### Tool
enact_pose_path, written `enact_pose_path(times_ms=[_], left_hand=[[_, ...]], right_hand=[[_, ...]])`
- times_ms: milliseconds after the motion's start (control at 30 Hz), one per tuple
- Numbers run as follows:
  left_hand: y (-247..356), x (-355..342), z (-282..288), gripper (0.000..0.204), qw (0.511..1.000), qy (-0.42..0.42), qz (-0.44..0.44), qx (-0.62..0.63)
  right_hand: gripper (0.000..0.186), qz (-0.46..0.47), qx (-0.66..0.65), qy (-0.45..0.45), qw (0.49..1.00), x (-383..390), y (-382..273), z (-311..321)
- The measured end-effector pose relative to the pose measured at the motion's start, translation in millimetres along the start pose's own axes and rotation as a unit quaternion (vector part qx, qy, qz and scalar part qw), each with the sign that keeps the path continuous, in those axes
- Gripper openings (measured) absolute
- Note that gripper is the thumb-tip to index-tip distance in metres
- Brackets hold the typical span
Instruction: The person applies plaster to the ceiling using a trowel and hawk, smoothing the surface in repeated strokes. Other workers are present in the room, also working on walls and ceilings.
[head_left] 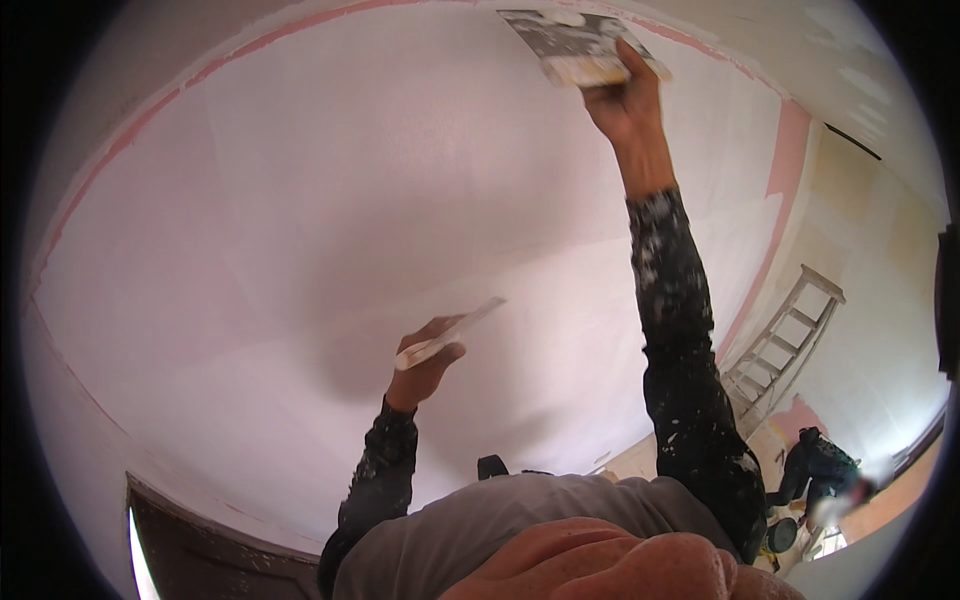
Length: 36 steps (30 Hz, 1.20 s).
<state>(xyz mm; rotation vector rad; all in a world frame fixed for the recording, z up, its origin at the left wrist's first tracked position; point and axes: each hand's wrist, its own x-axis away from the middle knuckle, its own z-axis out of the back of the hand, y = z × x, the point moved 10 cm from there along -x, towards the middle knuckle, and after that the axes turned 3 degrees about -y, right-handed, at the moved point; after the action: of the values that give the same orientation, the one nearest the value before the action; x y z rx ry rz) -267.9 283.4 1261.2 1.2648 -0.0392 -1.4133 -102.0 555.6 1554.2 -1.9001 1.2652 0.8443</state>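
High up near the top edge of the wall, my right hand (628, 105) is closed around a wide putty knife (570, 45). Its dark metal blade carries white smears and lumps of filler, and the pale handle edge lies under my fingers. Lower and to the left, my left hand (422, 375) grips a second putty knife (465, 328), seen nearly edge-on and tilted up to the right, apart from the first. Both dark sleeves are spotted with white. Before me spreads the pale pinkish-white wall (400, 160), with my shadow on it.
A pink strip (255, 42) borders the wall along the ceiling and right side. At right, a stepladder (790, 335) leans near another wall. Below it a person in dark clothes (820, 470) bends over. A dark brown door (210, 555) stands at lower left.
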Motion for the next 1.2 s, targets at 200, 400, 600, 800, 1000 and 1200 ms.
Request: enact_pose_path(times_ms=[200, 400, 600, 800, 1000, 1200], left_hand=[[-49, 134, 33, 0.031, 0.995, 0.082, 0.035, -0.034], [-62, 217, 31, 0.043, 0.980, 0.144, 0.114, 0.073], [-86, 254, 28, 0.053, 0.965, 0.209, 0.103, 0.122], [-117, 251, 22, 0.053, 0.964, 0.188, 0.106, 0.152], [-154, 192, 11, 0.053, 0.972, 0.140, 0.078, 0.173], [-198, 130, 26, 0.043, 0.979, 0.112, 0.067, 0.156]], right_hand=[[0.047, -0.039, -0.075, -0.048, 0.995, -36, 50, -17], [0.045, -0.033, -0.057, -0.042, 0.997, -39, 46, -8], [0.045, -0.049, -0.081, -0.021, 0.995, -40, 49, -2], [0.049, -0.121, -0.102, -0.003, 0.987, -36, 70, 6], [0.049, -0.088, -0.092, 0.018, 0.992, -75, 54, 42], [0.035, -0.050, -0.053, -0.007, 0.997, -77, 60, 21]])
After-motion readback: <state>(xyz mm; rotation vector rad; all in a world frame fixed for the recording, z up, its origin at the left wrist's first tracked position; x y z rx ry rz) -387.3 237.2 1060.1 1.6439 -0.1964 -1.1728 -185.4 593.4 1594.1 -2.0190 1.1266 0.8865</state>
